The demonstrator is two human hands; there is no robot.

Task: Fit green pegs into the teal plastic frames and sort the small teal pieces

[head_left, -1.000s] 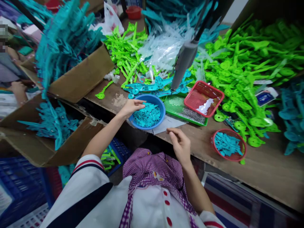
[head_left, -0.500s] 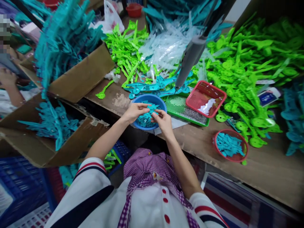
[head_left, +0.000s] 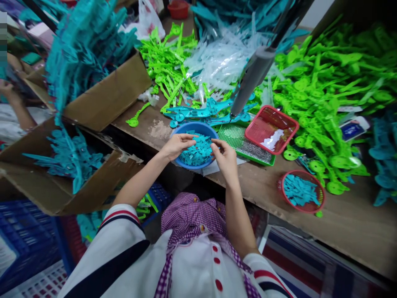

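A blue bowl [head_left: 198, 166] full of small turquoise plastic pieces [head_left: 198, 151] stands at the table's front edge. Over its left side is my left hand [head_left: 178, 146], thumb and forefinger pinched together; whatever they hold is too small to make out. My right hand [head_left: 226, 159] is at the bowl's right rim, its fingers curled towards the thumb in a pinch, and anything in it is hidden. Behind the bowl lie long turquoise plastic parts [head_left: 198, 112]. A grey power screwdriver [head_left: 252, 78] hangs point down above the green tray [head_left: 232, 134] of small metal screws.
A red tray [head_left: 287, 145] with white bits rests partly on the green one. To the right stands a red basket [head_left: 322, 198] of turquoise pieces. Lime-green parts [head_left: 328, 91] and clear strips [head_left: 214, 58] pile up behind. Cardboard boxes [head_left: 108, 99] with turquoise parts are at left, near another person's arm [head_left: 18, 107].
My right hand has moved right, away from my left hand, from over the bowl's middle to its right rim. My left hand stays pinched over the bowl. The view has shifted slightly.
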